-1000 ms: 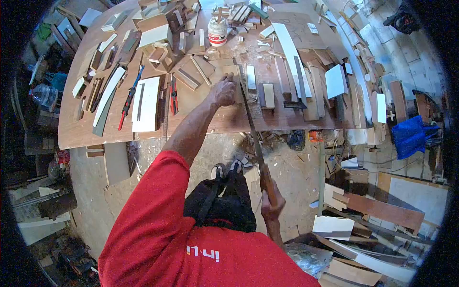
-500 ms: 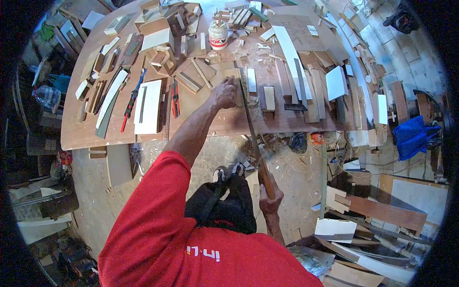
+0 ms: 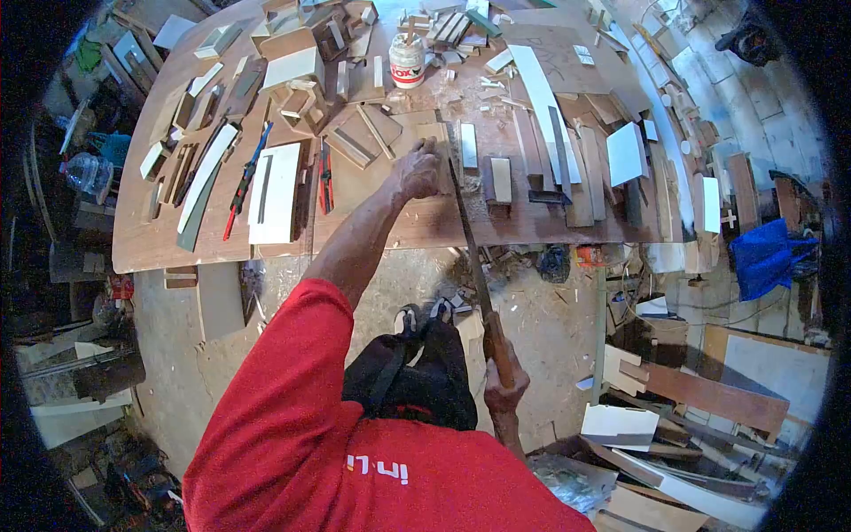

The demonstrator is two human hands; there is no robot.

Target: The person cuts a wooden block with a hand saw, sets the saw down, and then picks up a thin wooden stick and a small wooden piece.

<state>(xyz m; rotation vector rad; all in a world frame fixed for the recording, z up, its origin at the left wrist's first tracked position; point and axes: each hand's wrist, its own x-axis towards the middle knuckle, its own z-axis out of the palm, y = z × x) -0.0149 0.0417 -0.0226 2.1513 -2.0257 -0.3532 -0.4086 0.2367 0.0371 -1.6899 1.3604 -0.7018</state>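
My left hand (image 3: 417, 170) presses down on a small flat wooden piece (image 3: 432, 133) near the front edge of the workbench, its fingers bent over it. A handsaw (image 3: 472, 253) runs along the right side of that piece, seen almost edge-on, its tip beside my left fingers. Low in front of my body, my right hand (image 3: 506, 390) is wrapped round the saw's wooden handle (image 3: 499, 348). To the right of the blade lie a narrow white-faced strip (image 3: 468, 146) and a short block (image 3: 501, 181).
On the workbench (image 3: 355, 232) stand a glue tub (image 3: 407, 62), red-and-black pliers-like tools (image 3: 325, 182), a bar clamp (image 3: 247, 182), a white panel (image 3: 276, 195) and many wood offcuts. Boards (image 3: 709, 395) are stacked at the lower right. A blue bag (image 3: 769, 257) hangs at the right.
My right hand has drawn the saw back toward my body, so its tip sits lower beside the wooden piece. My left hand stays on the piece.
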